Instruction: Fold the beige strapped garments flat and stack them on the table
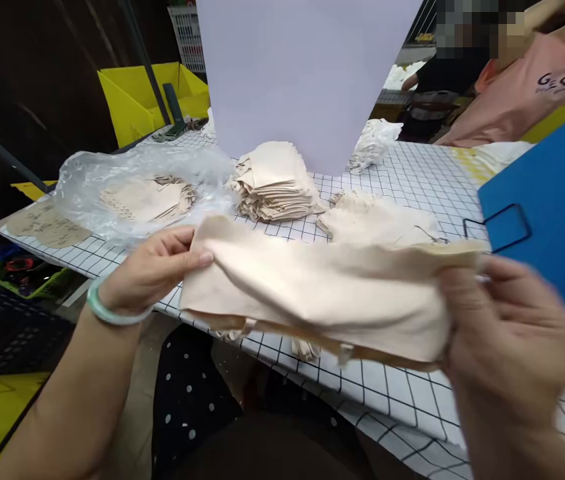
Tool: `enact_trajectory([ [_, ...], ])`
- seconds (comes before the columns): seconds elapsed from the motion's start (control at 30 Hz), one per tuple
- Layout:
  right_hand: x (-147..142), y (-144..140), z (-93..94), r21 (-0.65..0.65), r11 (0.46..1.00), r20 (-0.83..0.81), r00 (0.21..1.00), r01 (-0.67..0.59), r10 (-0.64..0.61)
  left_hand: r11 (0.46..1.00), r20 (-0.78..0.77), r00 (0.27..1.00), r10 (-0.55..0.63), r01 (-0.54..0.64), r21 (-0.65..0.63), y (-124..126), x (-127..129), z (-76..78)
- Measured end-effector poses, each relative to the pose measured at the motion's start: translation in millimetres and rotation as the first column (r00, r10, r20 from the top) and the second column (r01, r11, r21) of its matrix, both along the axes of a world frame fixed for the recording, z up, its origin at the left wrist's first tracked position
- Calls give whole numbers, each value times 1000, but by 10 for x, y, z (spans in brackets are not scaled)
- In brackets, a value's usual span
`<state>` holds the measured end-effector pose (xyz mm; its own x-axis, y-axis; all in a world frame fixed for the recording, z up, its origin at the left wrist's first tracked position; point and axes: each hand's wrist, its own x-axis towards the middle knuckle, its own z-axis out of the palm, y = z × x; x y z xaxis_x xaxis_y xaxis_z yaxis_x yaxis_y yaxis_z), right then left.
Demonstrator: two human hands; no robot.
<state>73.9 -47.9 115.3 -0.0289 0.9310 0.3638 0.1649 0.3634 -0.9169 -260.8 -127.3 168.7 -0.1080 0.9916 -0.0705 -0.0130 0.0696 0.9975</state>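
- Grid-patterned white table (402, 180) fills the scene, with a dark floor and a yellow bin (132, 100) beyond its far-left corner.
- Held above the near table edge, a folded piece of beige cloth (312, 293) runs with its long axis left to right, nearly level, its folded upper edge facing away from the person and its loose layered edges hanging on the near side.
- At the cloth's left end, the left hand (155, 270) pinches it, thumb on top and fingers underneath; a pale green bangle (112, 310) sits on that wrist.
- Beyond the left hand lies a clear plastic bag (137, 187) with flat beige pieces inside, and a brown paper sheet (47, 223) just left of it.
- Behind the cloth's middle stands a stack of cut beige pieces (275, 183), and to its right a looser beige heap (377, 223); a white upright board (302, 73) rises behind both.
- At the cloth's right end, the right hand (507, 333) is closed on it, blurred, so the exact finger placement cannot be told.
- Past the right hand lies a blue folder (557, 193) with a black wire clip.
- Across the table, far right, another person in a pink shirt (527, 93) stands.
- Both hands are well apart, the cloth stretched between them.
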Motion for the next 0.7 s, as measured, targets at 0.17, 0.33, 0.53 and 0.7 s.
enact_trajectory([
  [0.17, -507, 263, -654, -238, 971, 93, 994, -31, 55, 972, 2, 998, 64, -61, -227, 190, -251, -771],
  [0.33, -711, 580, -1104, -227, 974, 438, 892, -8, 109, 933, -122, 977, 175, -204, -295, 526, -344, -1336],
  [0.53, -674, 726, -1143, -140, 986, 506, 863, 94, -11, 959, -323, 935, 146, -213, -186, 703, -426, -1378],
  [0.7, -660, 845, -1277, -96, 987, 646, 762, 127, -36, 940, -632, 764, 132, -298, -164, 880, -411, -1443],
])
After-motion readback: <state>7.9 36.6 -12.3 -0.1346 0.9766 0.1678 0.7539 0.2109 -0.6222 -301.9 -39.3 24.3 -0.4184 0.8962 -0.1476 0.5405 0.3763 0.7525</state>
